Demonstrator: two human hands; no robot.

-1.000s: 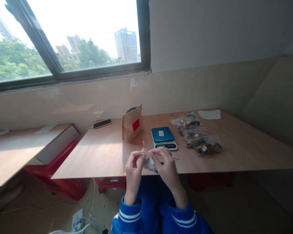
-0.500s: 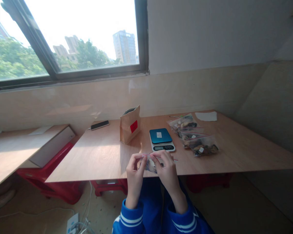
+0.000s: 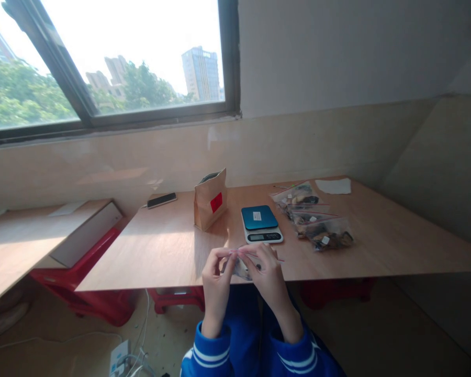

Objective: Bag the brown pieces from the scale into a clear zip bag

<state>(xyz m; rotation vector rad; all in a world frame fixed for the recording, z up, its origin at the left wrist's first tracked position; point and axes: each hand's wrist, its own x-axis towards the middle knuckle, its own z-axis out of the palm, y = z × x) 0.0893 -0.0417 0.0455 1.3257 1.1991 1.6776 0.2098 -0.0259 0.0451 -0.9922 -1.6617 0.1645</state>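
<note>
Holding small clear bag [image 3: 243, 270] at near edge of table [image 3: 141, 256], in front of scale [image 3: 259, 217] and brown paper bag [image 3: 209, 207], with more filled bags [image 3: 333, 238] off to right. Pinching top strip [image 3: 279, 260] with left hand [image 3: 216, 272] and right hand [image 3: 267, 272] — with thumbs tight against fingers. Pinching closer together than just before, almost touching. Seems to mean working along strip — cannot tell if sealed or open.

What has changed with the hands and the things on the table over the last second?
The left hand and right hand have drawn their fingertips closer together along the top edge of the clear bag. Nothing was let go. The scale, paper bag, phone and other filled bags stayed put.
</note>
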